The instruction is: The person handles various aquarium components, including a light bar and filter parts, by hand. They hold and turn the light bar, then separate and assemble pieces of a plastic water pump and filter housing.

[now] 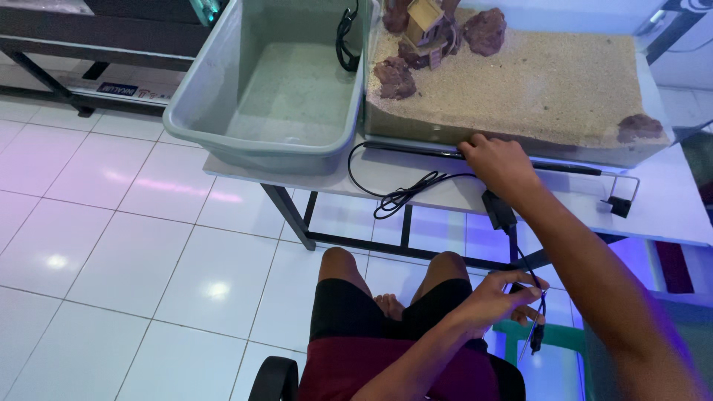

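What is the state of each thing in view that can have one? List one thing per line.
Glass tank: holds sand, rocks and a small house; no water visible.
Grey tub: upright, shallow water inside.
Black light bar: lying on the table, unlit.
Right hand: closed on the light bar.
Left hand: pinching the black cable.

Tub (215, 96) at 11 o'clock: pale grey-green, uniform. Tank bed (549, 82) at 1 o'clock: beige sand (535, 74), speckled; rocks (395, 78) reddish-brown; small house ornament (425, 26) tan. Table top (668, 215): white. Light bar (416, 148) under right hand (499, 165): black. Cable (405, 197) and its adapter block (497, 209): black. Cord end (536, 338) at left hand (499, 301), 5 o'clock: black. Shorts (349, 312): black above, maroon below. Floor tiles (111, 245): white, glossy, violet-pink reflections.
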